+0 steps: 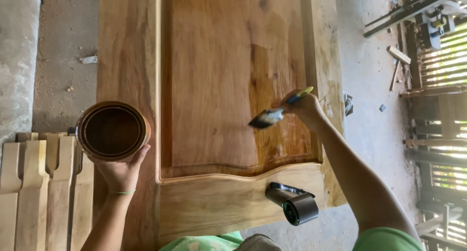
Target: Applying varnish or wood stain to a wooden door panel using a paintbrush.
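1. Brush (268, 118) and can are the two things in hand: the right hand (304, 106) is curled shut around the brush's handle, whose yellow and blue end sticks out past the knuckles toward the upper right.
2. Its long axis runs on a slant, from that handle end down and left to the dark bristles, which point away from the hand toward the middle of the door panel (228, 81).
3. The bristles sit low over the recessed panel, at the left edge of a darker, glossy, wet-looking patch; whether they touch the wood I cannot tell, since the brush head is blurred.
4. The paler, dry-looking wood lies to the left of the bristles, so the unwetted area is on the far side of the brush from the right hand.
5. The left hand (120, 171) grips the round can (113, 130) from below, fingers wrapped up its side; the can is upright, open-topped, with dark liquid inside.
6. The can is held over the door's left rail, well apart from the brush, with the whole panel between them; the right hand is the nearer one to the wet patch.
7. A black cylindrical device (293, 204) lies on the door's lower rail, below the right forearm and touching neither hand.
8. Pale wooden slats (44, 188) lie side by side left of the door, beside the left arm.
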